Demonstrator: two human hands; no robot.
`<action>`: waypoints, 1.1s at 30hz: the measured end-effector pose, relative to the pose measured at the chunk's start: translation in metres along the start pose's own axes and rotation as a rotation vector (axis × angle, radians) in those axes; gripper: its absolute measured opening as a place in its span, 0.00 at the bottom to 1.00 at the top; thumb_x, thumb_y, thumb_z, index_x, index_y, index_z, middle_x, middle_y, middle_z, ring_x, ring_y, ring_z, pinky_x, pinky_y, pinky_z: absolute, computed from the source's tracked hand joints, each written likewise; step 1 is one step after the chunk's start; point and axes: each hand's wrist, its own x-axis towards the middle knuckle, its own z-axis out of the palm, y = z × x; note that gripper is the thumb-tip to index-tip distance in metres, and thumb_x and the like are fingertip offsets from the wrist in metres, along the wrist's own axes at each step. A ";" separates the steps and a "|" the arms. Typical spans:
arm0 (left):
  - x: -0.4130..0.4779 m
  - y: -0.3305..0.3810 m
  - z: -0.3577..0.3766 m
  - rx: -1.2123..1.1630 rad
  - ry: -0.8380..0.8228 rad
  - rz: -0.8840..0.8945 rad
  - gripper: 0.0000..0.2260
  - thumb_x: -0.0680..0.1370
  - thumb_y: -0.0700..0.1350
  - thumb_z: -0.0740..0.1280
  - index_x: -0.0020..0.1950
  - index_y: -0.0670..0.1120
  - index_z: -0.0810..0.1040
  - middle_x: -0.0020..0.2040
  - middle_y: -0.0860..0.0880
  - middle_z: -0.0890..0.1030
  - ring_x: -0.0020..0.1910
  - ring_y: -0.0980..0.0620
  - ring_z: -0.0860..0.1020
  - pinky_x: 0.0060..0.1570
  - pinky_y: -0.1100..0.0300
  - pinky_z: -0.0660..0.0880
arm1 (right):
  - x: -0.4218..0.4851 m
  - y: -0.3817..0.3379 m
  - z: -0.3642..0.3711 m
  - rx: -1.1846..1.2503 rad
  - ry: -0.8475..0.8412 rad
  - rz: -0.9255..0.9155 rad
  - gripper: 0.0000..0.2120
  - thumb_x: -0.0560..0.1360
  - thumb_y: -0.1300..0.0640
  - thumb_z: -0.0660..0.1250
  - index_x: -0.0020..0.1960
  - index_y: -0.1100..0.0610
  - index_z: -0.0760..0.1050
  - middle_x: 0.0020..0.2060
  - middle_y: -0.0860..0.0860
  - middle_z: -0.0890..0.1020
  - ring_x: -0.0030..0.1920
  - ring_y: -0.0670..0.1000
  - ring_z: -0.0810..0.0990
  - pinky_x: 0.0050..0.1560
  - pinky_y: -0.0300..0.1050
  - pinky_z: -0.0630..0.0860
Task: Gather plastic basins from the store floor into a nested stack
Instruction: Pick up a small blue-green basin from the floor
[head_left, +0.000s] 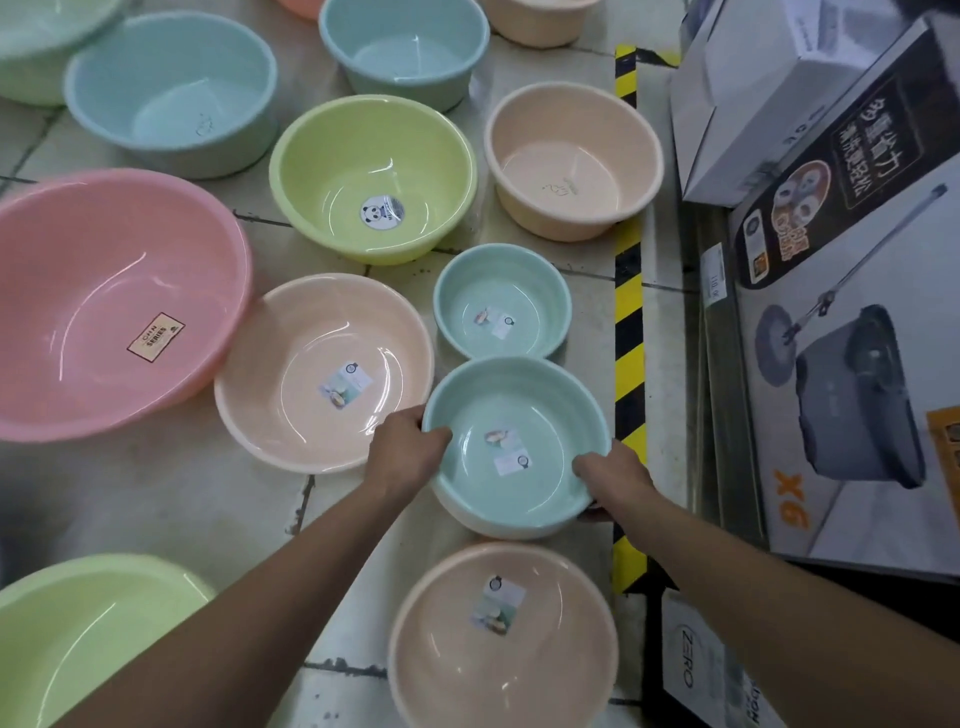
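Nearest you, at the near edge of the tiled store floor (171, 499), sit a round peach plastic basin (545, 670) with a label inside and, towards the near-left corner, a pale green plastic basin (78, 623) cut off by the frame. Just beyond the peach one, your left hand (408, 452) and right hand (613, 480) grip opposite sides of the rim of a mint-blue round plastic basin (519, 410); on each hand the thumb is hooked over the rim into the bowl and the fingers are curled under the outer wall. Whether this basin rests on the floor or is lifted cannot be told. Its far rim overlaps the near rim of a smaller mint-blue plastic basin (501, 296). Just left of your held basin lies a wide, shallow peach basin (291, 374), and left of that a large pink plastic basin (78, 270) bearing a "CHN SERIES" label. Farther out stand a lime-green basin with a panda sticker (337, 156), a deep peach basin (574, 150) and two light-blue basins (171, 88) (405, 41). A black-and-yellow hazard stripe (628, 322) runs along the floor's right edge, beside boxed mop-bucket sets (852, 332).
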 end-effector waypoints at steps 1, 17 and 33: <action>-0.002 -0.009 0.001 0.005 0.002 -0.001 0.14 0.64 0.46 0.62 0.44 0.53 0.83 0.36 0.53 0.84 0.39 0.50 0.82 0.42 0.56 0.78 | 0.000 0.008 0.003 -0.016 -0.027 0.003 0.16 0.71 0.61 0.61 0.59 0.55 0.73 0.50 0.58 0.81 0.48 0.59 0.82 0.37 0.52 0.84; 0.069 0.093 -0.020 -0.123 0.282 0.240 0.08 0.64 0.46 0.64 0.35 0.45 0.81 0.33 0.47 0.82 0.39 0.41 0.81 0.41 0.50 0.80 | 0.030 -0.131 -0.028 0.247 0.179 -0.367 0.03 0.73 0.57 0.65 0.43 0.56 0.76 0.38 0.54 0.80 0.37 0.57 0.78 0.35 0.49 0.76; 0.151 0.094 0.037 0.141 0.242 0.193 0.12 0.73 0.37 0.63 0.55 0.38 0.79 0.46 0.40 0.80 0.44 0.41 0.80 0.40 0.54 0.76 | 0.131 -0.107 0.002 0.144 0.248 -0.246 0.22 0.68 0.54 0.63 0.60 0.60 0.79 0.54 0.60 0.82 0.51 0.63 0.82 0.50 0.60 0.83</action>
